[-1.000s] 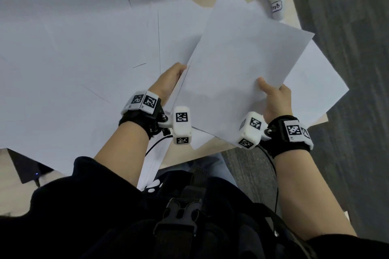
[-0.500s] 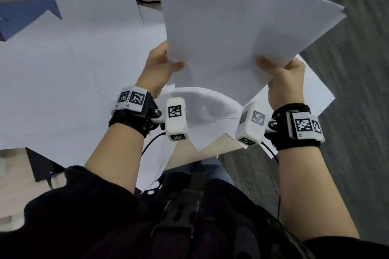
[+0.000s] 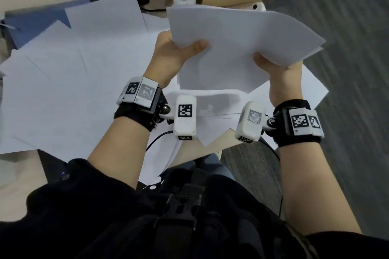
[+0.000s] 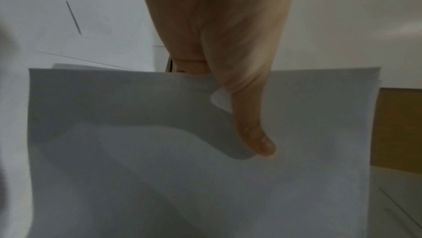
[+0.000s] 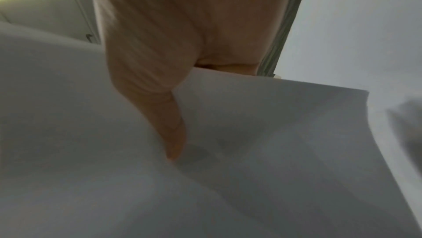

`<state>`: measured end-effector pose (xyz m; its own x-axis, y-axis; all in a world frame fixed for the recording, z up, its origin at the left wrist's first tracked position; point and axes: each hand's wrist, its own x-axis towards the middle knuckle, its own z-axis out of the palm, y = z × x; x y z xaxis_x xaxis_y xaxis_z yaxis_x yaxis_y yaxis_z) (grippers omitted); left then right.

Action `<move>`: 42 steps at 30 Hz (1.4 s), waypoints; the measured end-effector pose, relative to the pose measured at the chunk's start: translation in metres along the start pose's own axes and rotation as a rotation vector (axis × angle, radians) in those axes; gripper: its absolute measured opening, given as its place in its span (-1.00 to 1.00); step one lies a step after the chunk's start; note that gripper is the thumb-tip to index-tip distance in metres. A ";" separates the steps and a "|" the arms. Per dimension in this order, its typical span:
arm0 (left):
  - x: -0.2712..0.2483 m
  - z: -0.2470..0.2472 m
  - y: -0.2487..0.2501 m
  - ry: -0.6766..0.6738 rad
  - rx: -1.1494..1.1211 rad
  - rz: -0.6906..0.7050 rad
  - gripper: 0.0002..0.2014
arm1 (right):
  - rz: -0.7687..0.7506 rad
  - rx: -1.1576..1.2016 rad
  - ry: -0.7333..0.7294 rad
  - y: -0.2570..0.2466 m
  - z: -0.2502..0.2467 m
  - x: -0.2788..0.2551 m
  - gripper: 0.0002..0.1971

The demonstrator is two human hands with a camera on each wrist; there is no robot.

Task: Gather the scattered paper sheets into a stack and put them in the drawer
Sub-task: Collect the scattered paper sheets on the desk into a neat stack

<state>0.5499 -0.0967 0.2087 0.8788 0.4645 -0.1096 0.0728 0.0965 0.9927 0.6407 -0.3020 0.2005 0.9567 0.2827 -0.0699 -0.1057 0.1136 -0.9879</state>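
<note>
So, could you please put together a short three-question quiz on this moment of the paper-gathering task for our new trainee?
1. True or false: the bundle of sheets is lying flat on the desk.
2. Which hands have a grip on the bundle? A) left hand only B) right hand only C) both
3. Fill in: more loose sheets lie spread on the ____.

Key
1. False: it is lifted clear of the desk, a thumb on its top face at each side.
2. C
3. desk; no drawer shows in any view, and the bundle's far edges are not yet flush.
</note>
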 end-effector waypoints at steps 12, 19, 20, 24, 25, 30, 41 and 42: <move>0.004 0.006 -0.015 0.220 0.032 0.159 -0.93 | 0.024 -0.114 -0.025 0.014 0.008 -0.018 -0.63; 0.000 0.009 -0.040 0.076 0.056 0.033 -0.72 | 0.114 -0.112 -0.010 0.028 0.002 -0.030 -0.69; 0.001 0.011 -0.041 0.076 0.051 0.036 -0.81 | 0.108 -0.108 0.004 0.029 0.001 -0.031 -0.70; 0.006 0.012 -0.036 0.136 0.118 0.119 -0.81 | 0.071 -0.034 0.032 0.023 -0.001 -0.029 -0.75; 0.009 0.013 -0.039 0.123 0.127 0.109 -0.79 | 0.075 -0.025 0.036 0.024 -0.002 -0.029 -0.76; 0.007 0.034 -0.057 0.084 0.199 0.031 -0.69 | 0.114 -0.094 0.077 0.033 -0.010 -0.037 -0.79; 0.021 0.121 -0.102 -0.150 0.390 -0.168 -0.45 | 0.302 -0.167 0.450 0.031 -0.103 -0.041 -0.68; 0.020 0.128 -0.110 -0.188 0.420 -0.231 -0.35 | 0.333 -0.183 0.471 0.036 -0.112 -0.044 -0.66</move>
<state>0.6193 -0.2104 0.1039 0.8842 0.3025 -0.3559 0.4243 -0.2020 0.8827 0.6247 -0.4171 0.1527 0.9018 -0.1818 -0.3920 -0.4118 -0.0864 -0.9072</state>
